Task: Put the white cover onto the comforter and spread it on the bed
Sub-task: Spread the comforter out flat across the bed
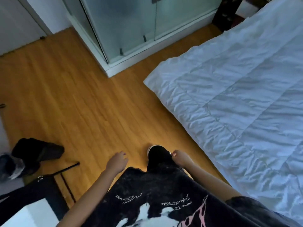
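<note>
The quilted white comforter (237,95) lies spread over the bed (164,104), its stitched squares bare, so it appears uncovered; no white cover can be picked out in view, and by that judgement the covering and final spreading are both left to do. The person stands on the wooden floor (73,95) just beside the bed's edge, the left hand (117,161) relaxed with fingers loose and holding nothing, the right hand (180,157) loosely curled and also empty, near the comforter but apart from it.
</note>
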Motion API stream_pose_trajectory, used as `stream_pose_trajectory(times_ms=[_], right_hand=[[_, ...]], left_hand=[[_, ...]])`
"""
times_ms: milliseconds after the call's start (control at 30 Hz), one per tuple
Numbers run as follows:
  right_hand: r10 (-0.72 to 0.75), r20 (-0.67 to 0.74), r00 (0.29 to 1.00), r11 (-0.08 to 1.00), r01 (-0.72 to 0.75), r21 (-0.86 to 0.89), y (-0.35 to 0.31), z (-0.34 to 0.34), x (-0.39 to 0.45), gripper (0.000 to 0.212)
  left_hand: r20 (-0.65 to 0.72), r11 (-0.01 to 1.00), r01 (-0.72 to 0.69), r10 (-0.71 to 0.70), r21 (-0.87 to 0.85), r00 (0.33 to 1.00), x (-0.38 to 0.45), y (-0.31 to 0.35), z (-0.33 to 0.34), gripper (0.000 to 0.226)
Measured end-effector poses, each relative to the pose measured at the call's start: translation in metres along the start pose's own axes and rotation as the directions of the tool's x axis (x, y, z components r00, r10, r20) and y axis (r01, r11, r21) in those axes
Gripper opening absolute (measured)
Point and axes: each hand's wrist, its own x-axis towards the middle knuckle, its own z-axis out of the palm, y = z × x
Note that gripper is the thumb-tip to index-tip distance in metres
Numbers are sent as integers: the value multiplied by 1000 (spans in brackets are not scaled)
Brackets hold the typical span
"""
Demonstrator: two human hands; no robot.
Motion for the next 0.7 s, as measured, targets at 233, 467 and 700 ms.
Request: stream_pose_trajectory(times_ms=[233,467,700], right_hand=[[56,5,998,994,-56,94,-97,-94,137,33],[109,-7,994,965,-104,243,-202,-235,245,20],[195,-39,980,890,-161,426,-257,-354,341,34]], left_hand=[[-23,991,-36,39,128,999,142,46,-163,45],[-63,972,-88,104,217,993,255,137,-327,41],[43,915,-218,216,339,975,407,244,-454,35]])
